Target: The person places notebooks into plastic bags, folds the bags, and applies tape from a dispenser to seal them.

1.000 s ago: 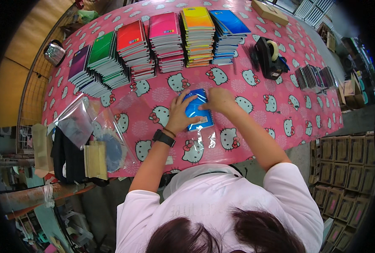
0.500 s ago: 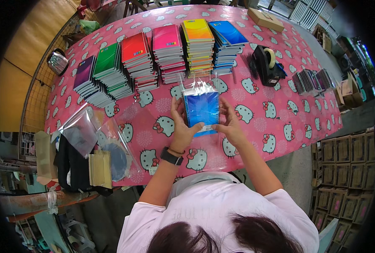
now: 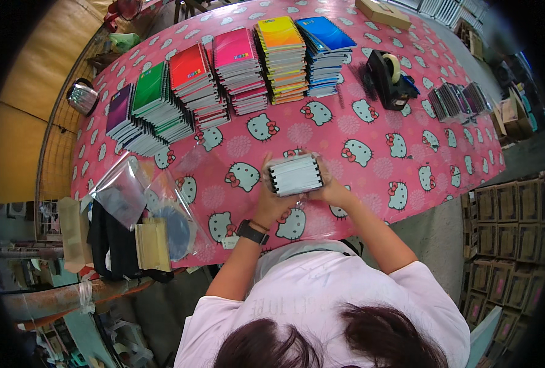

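Observation:
Between my two hands a small stack of spiral notebooks [image 3: 295, 175] stands on end, its white page edges facing up and dark spiral bindings at both sides. Clear plastic wrap appears to surround it. My left hand [image 3: 275, 199] grips the stack's left and near side, and my right hand [image 3: 330, 187] closes on its right side. Some fingers of both hands are hidden behind the stack. Beyond them stand piles of spiral notebooks: purple [image 3: 120, 110], green [image 3: 151, 89], red [image 3: 188, 66], pink [image 3: 234, 48], yellow [image 3: 280, 34] and blue [image 3: 325, 35].
A black tape dispenser [image 3: 390, 86] stands right of the piles, with small wrapped packs [image 3: 459, 102] farther right. Clear plastic bags [image 3: 122, 190] lie at the left edge near a black cloth [image 3: 110, 239]. A cardboard box [image 3: 383, 13] sits at the back; stacked cartons [image 3: 511, 221] stand right of the table.
Both hands have tipped the wrapped notebook stack from showing its blue cover to standing with its page edges up. The view has shifted slightly.

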{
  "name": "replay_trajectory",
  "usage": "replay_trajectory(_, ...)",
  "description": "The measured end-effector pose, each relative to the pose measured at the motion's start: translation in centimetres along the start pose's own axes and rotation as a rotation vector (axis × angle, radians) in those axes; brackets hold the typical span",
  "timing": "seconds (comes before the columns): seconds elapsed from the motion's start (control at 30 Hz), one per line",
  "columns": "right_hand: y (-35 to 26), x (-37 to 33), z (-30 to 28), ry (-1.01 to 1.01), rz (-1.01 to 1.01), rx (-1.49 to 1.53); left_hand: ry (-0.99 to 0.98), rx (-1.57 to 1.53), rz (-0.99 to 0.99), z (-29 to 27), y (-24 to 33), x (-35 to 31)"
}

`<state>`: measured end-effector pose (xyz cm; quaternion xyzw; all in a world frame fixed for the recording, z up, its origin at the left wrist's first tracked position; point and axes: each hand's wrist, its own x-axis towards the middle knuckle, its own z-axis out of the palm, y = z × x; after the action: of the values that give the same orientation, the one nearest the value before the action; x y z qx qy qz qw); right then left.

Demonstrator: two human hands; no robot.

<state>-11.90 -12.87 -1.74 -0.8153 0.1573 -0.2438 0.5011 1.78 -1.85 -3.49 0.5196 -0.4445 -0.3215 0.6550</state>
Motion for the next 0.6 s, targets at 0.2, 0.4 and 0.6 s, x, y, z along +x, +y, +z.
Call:
replay_trajectory(0.2,-1.2,-4.3,-5.1,0.114,0.014,-0.107,0.084,0.432,0.241,-3.3,2.1,-2.5)
replay_trajectory(0.4,-4.2,-2.4,-5.4,-0.128,-0.161,-0.192,-0.109,0.702,0.336,-3.8,3.5,-3.5)
replay_trajectory(0.6,-3.3,-0.9,-5.7,-0.284,-0.175,-0.219,-0.246,0.757,0.322,-4.7,4.6,-2.5)
